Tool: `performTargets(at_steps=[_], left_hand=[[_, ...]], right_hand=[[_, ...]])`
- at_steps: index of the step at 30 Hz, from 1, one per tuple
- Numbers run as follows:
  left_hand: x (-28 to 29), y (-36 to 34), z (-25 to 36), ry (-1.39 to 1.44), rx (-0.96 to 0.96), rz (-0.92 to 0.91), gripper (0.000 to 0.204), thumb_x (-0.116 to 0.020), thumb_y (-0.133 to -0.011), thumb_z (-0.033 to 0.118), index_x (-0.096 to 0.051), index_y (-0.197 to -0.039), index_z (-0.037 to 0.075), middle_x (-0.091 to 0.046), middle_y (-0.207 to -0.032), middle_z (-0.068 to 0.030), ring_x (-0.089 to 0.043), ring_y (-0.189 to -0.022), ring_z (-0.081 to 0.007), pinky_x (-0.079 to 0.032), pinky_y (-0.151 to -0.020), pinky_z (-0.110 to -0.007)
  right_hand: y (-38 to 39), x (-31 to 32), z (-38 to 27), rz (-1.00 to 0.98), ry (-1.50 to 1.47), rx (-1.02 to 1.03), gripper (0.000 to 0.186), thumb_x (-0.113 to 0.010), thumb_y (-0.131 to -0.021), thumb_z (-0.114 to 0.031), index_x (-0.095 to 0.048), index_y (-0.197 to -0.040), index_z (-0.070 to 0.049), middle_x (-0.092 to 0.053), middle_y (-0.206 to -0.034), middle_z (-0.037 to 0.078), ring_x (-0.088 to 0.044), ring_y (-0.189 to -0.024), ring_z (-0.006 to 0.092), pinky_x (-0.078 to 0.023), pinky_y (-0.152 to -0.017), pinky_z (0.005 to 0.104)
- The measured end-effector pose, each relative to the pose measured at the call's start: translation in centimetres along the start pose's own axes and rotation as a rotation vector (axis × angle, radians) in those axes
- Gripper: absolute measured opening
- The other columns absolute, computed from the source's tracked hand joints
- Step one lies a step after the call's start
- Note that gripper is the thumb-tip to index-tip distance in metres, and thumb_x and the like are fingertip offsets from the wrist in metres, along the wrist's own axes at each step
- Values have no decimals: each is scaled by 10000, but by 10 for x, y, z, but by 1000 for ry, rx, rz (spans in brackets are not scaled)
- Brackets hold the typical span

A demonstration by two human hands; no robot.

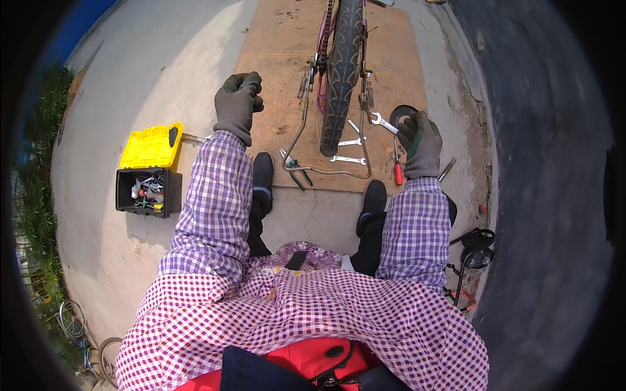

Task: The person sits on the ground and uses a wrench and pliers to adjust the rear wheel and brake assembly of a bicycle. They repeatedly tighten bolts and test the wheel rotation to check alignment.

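My left hand (238, 104), in a grey-green work glove, is raised to the left of the bicycle's rear tyre (343, 75). Its fingers are curled together, and anything between them is too small or hidden to make out. On the tyre's other side my gloved right hand (422, 144) is closed around a silver open-end wrench (383, 122), whose jaw points toward the wheel. A round black disc (403, 112) shows just beyond that hand. The bent metal kickstand (298, 140) loops around the bottom of the tyre.
Under the bicycle lies a brown board (280, 58). Two wrenches (348, 159), pliers (297, 171) and a red-handled screwdriver (398, 171) rest on it. A black toolbox (173, 195) with a yellow lid stands left. Black bicycle parts (478, 254) lie right, near a dark wall (541, 163).
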State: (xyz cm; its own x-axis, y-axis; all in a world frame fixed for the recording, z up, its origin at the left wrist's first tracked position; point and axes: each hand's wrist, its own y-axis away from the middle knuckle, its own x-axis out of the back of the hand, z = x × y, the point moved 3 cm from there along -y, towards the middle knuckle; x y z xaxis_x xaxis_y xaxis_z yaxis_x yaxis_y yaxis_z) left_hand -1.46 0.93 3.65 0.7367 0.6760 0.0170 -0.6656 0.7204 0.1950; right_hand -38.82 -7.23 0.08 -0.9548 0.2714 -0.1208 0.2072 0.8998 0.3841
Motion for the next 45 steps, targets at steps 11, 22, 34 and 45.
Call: performTargets(at_steps=[11,22,34,45], left_hand=[[4,-3,2,211,158,-36,274,-666,-960,148,-650,-1190,1,-600,-829,-4,-458,-540,-63,-450,-516,-245],[16,-4,25,427,120,75,286,-727,-955,212,-661,-1159,23,-624,-841,-22,-511,-558,-70,-520,-533,-279],[26,-1,42,572,18,79,292,-636,-1015,238,-658,-1201,13,-675,-960,-89,-644,-701,-127,-622,-656,-296],[30,1,52,575,-58,48,346,-601,-1035,264,-633,-1260,2,-693,-1021,-134,-709,-837,-194,-635,-753,-324]], right_hand=[[-17,4,27,-59,177,-55,439,-629,-1000,-369,-617,-1196,23,-681,-1095,174,-709,-954,275,-592,-812,383],[-41,16,48,-35,261,-100,342,-622,-1010,-327,-610,-1106,2,-698,-974,136,-698,-837,273,-584,-721,379],[-29,-14,40,-267,367,-70,511,-613,-1003,-366,-543,-1389,-38,-642,-1261,165,-664,-1091,266,-543,-898,381],[-25,-21,30,-298,360,-50,519,-589,-1018,-409,-548,-1384,-43,-662,-1220,130,-658,-1111,245,-541,-934,403]])
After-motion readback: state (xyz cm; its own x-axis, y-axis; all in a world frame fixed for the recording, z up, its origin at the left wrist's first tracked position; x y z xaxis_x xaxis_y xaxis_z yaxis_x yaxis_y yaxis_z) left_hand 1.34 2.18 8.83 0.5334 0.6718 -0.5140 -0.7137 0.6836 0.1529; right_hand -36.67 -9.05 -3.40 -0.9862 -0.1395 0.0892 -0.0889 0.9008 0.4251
